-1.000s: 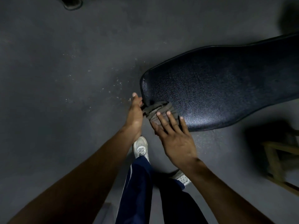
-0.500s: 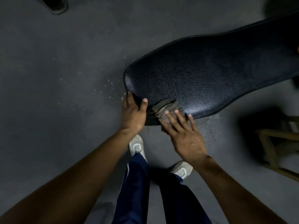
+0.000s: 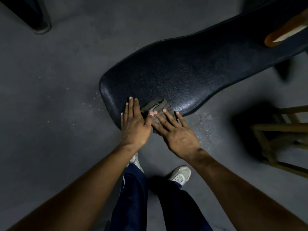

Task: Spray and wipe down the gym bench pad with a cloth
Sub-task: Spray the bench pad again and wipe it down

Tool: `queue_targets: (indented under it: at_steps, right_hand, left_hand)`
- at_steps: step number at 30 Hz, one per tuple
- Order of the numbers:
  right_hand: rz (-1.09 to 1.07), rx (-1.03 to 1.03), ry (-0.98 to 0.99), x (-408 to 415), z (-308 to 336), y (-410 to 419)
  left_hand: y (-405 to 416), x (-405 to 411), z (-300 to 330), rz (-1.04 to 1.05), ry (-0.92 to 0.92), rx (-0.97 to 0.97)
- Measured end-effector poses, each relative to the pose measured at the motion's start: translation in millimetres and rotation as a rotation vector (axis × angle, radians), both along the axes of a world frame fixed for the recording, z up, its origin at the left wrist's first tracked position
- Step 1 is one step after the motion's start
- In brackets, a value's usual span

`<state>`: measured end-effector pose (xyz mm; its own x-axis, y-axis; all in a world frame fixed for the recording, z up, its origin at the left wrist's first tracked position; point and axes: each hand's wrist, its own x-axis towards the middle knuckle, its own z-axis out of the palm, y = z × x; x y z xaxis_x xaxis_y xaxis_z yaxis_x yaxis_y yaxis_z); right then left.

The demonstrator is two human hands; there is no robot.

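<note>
- Wiping step: cloth (image 3: 157,107), grey-brown and bunched, sits on the near rounded end of the bench pad (image 3: 191,70), close to its 6 o'clock edge.
- Right hand (image 3: 175,130) lies flat on the cloth, fingers (image 3: 168,116) straight and spread wide, pressing rather than gripping; palm hangs past the pad edge.
- Left hand (image 3: 133,125) flat on the pad at 9 o'clock of the cloth, fingers straight and together; its thumb (image 3: 149,119) touches the cloth edge and holds nothing.
- To do it well, judged: spread the cloth flatter under the palm, since bunched folds cover little surface.
- Keep even downward pressure and run overlapping strokes from this end toward 1 o'clock along the pad's length.
- Left hand looks best used as a brace so the pad does not shift.
- Follow the rounded rim at 9 o'clock and the side lip; easy to miss.
- Risk: cloth slipping off the 6 o'clock edge onto the floor (image 3: 50,97).
- Far pad stretch toward 2 o'clock, by a blurred orange object (image 3: 286,30) lying on it, looks not yet reached.
- Wooden stool frame (image 3: 275,130) stands at 3 o'clock, apart from the pad.
- No spray bottle identifiable in view.
</note>
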<state>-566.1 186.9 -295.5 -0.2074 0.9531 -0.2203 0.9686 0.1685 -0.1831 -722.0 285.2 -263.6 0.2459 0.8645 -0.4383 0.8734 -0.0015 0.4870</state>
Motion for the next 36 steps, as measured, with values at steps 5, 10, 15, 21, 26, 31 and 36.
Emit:
queue_targets:
  at_steps: [5,10,15,21,26,31,36]
  right_hand:
    - [-0.277,-0.056,-0.051,67.3,10.4,0.6]
    - [-0.469,-0.149,0.006,127.7,24.7,25.3]
    - [-0.514,-0.175,0.066,140.0,33.5,32.3]
    - [-0.401,-0.207,0.039,145.6,29.1,21.2]
    - [-0.258,-0.164,-0.082,164.5,22.4,18.2]
    - [-0.231,-0.1,-0.098,193.8,14.6,31.4]
    - [-0.41,-0.155,-0.092,244.8,23.3,79.2]
  left_hand:
    - [-14.9,23.8,-1.8,-0.161,0.051,0.043]
    - [-20.6,54.2,0.4,-0.224,0.094,0.062]
    - [-24.9,88.2,8.4,-0.275,0.095,0.073]
    - [-29.2,137.9,11.2,-0.271,0.084,0.036]
    - [-27.0,169.0,6.9,-0.334,0.099,0.021]
    - [0.6,189.5,-1.0,-0.387,0.136,0.049]
    - [36.7,212.7,-6.2,-0.454,0.161,0.065]
